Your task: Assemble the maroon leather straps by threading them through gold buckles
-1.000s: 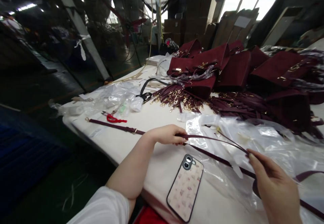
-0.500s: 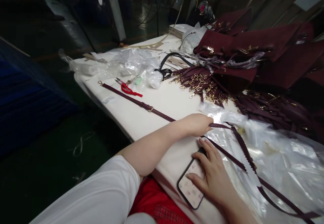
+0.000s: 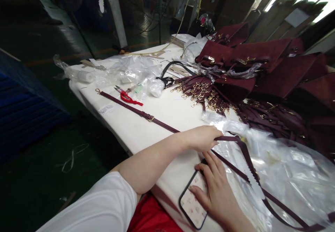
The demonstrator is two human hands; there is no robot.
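Note:
My left hand [image 3: 205, 137] is closed on a dark burgundy strap [image 3: 229, 139], and part of the strap comes out past its fingers. A longer length with a buckle [image 3: 150, 118] and a gold clasp [image 3: 98, 91] lies across the white table to the left, passing behind my left forearm. Below, my right hand [image 3: 216, 186] rests with fingers spread on a phone [image 3: 191, 204] in a dark-edged, patterned case. Its fingertips are close under my left hand. A white zigzag-edged strip [image 3: 255, 185] lies by the looped strap on the right.
Burgundy bags [image 3: 272, 71] are heaped at the back right, with bundled straps and gold clasps [image 3: 201, 94] before them. Clear plastic bags [image 3: 288, 165] cover the right side. Red-handled scissors [image 3: 127, 97] lie near crumpled plastic [image 3: 131, 67]. The table edge [image 3: 115, 136] runs along the left.
The camera view has shifted slightly, so the table and bags appear lower and further left. Both hands keep nearly the same pose, the left on the strap and the right on the phone.

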